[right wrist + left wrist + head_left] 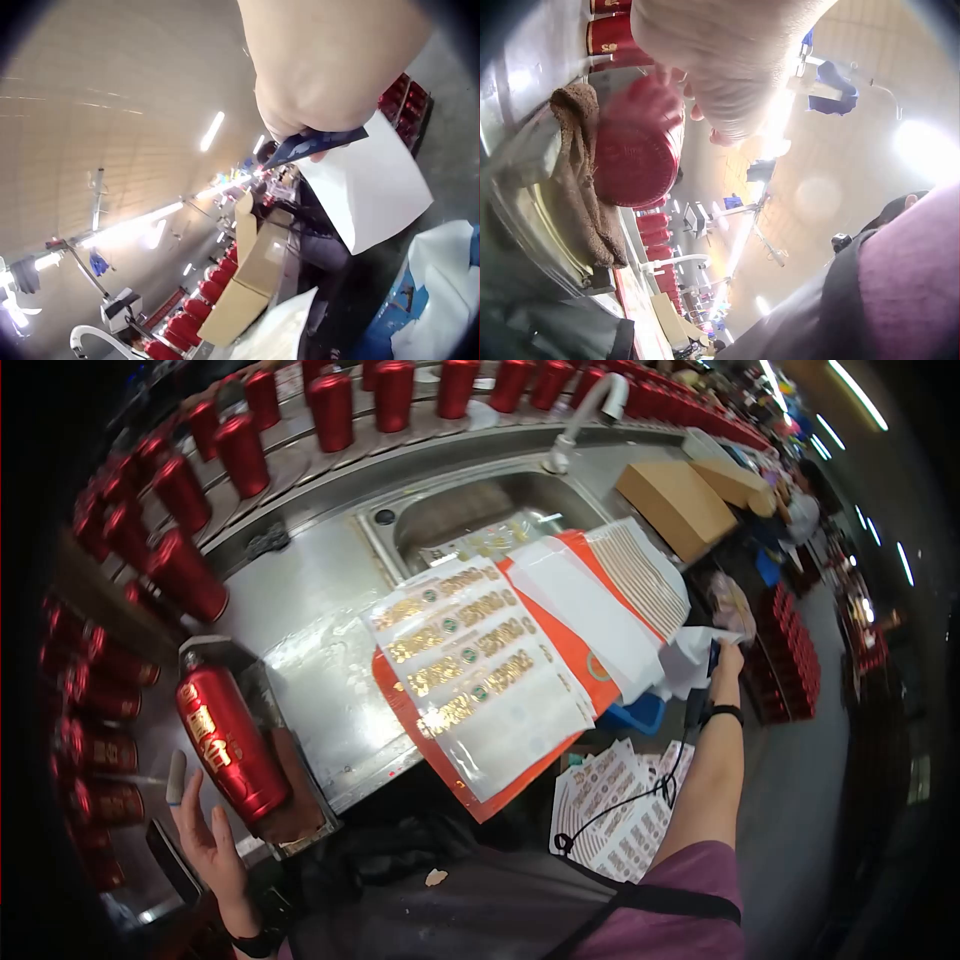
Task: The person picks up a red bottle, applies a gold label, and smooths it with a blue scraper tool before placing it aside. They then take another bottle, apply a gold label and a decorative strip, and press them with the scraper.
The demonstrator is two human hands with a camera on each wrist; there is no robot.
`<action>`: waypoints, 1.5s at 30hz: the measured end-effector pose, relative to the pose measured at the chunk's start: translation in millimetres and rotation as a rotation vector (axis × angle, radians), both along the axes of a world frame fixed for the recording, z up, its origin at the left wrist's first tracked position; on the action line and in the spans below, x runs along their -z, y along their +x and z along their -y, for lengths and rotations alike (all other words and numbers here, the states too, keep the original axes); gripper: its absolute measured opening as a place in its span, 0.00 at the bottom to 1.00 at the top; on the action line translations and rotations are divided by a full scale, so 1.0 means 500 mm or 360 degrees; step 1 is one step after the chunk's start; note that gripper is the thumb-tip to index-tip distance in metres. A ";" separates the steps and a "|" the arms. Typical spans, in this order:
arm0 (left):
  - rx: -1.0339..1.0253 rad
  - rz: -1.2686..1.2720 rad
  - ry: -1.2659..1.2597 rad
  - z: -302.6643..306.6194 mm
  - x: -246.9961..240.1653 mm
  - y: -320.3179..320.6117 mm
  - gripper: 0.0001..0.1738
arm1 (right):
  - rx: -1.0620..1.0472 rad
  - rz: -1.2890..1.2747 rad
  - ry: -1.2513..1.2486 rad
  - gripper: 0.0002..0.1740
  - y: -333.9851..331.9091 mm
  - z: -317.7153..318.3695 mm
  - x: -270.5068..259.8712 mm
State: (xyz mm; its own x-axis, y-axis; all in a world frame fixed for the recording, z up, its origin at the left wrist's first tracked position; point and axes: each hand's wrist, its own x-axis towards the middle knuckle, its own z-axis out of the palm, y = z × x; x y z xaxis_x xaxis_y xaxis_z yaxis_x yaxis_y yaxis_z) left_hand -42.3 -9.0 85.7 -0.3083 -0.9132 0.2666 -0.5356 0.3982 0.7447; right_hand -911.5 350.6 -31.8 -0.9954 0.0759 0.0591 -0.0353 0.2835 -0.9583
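Note:
A red bottle (228,745) with gold characters lies tilted on a cradle lined with brown cloth (581,172) at the steel table's left end. My left hand (195,805) is just beside it with straight fingers and grips nothing; in the left wrist view the fingertips (686,94) reach the bottle's round base (634,161). My right hand (722,657) is stretched out past the table's right end. There it pinches a white sheet (367,184) with a dark blue edge (315,146). Sheets of gold labels (465,660) lie on an orange backing in the middle.
Behind the label sheets are a sink (470,510) and a faucet (590,405). Rows of red bottles (330,410) stand on the conveyor at the back and left. Cardboard boxes (680,500) sit at the right. More label sheets (610,810) lie below the table.

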 end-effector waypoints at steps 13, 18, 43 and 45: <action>-0.0394 0.0320 0.0171 -0.044 0.097 0.116 0.20 | -0.2202 -0.0740 0.1649 0.18 0.449 0.830 -0.385; -0.0492 0.0220 0.0208 -0.046 0.134 0.126 0.19 | -0.2792 -0.1994 0.2895 0.22 0.642 1.053 -0.200; -0.0351 0.0298 0.0092 -0.034 0.123 0.106 0.23 | -0.3320 -0.2076 0.2968 0.11 0.649 1.137 0.003; -0.0342 0.0283 0.0071 -0.032 0.123 0.106 0.23 | -0.3148 -0.2149 0.3013 0.08 0.628 1.144 -0.022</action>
State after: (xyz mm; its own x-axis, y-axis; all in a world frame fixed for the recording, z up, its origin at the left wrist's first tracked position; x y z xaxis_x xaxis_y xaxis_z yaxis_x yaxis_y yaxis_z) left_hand 10.5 7.1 24.3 -0.1448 -0.9723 0.1836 -0.7281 0.2304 0.6456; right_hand -597.4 -221.4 -20.9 0.3143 -0.6175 -0.7210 -0.6590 -0.6886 0.3025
